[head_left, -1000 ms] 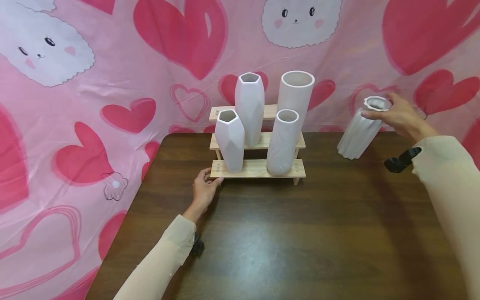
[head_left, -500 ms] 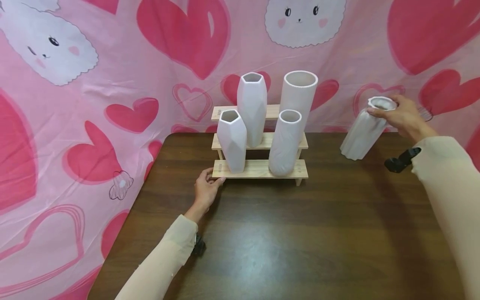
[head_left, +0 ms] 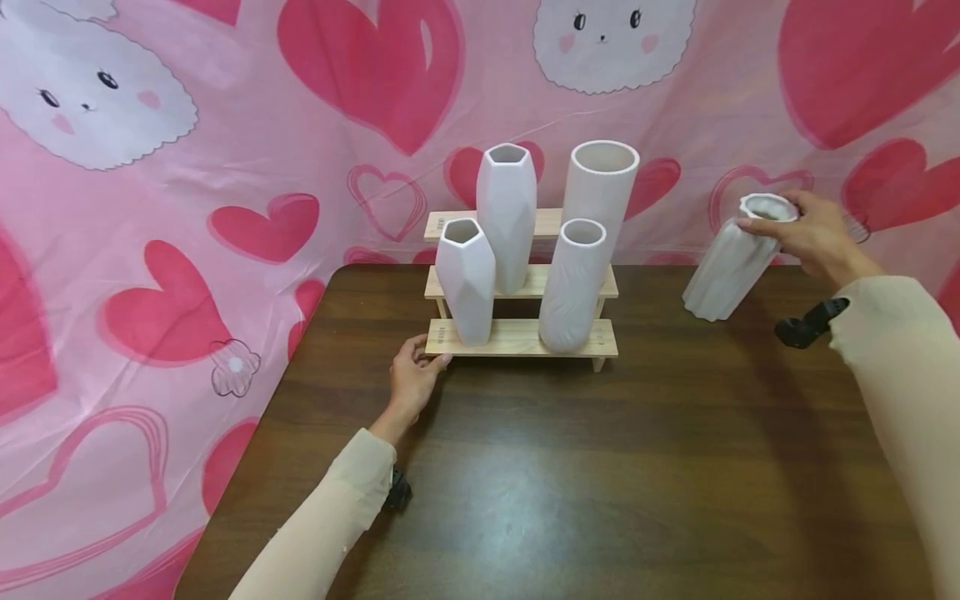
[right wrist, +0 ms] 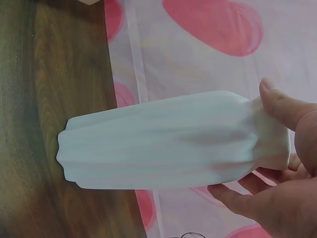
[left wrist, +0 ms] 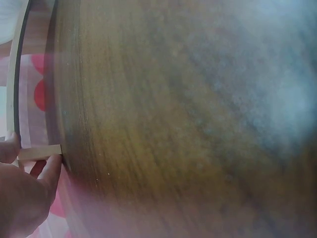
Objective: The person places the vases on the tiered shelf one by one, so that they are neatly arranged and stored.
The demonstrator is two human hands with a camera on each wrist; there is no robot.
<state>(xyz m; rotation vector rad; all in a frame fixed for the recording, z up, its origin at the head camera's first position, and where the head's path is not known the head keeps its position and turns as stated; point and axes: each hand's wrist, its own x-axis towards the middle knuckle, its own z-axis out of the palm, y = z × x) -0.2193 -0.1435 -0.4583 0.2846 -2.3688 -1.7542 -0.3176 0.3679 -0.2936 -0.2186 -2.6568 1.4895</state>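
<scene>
We are seeing the left hand (left wrist: pixel 20 198) cut off at the corner of its wrist view, where the table (left wrist: pixel 188 124) is blurring. The ribbed vase (right wrist: pixel 173 141) is hiding most of the right hand (right wrist: pixel 277 188), and the tall vases (head_left: pixel 600 200) are covering the stand's (head_left: pixel 450 225) top shelf.

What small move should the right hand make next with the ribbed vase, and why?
Probably carry the ribbed vase leftward toward the wooden stand. The right hand has its grip on the vase's neck, and the left hand holds the stand's front corner.
</scene>
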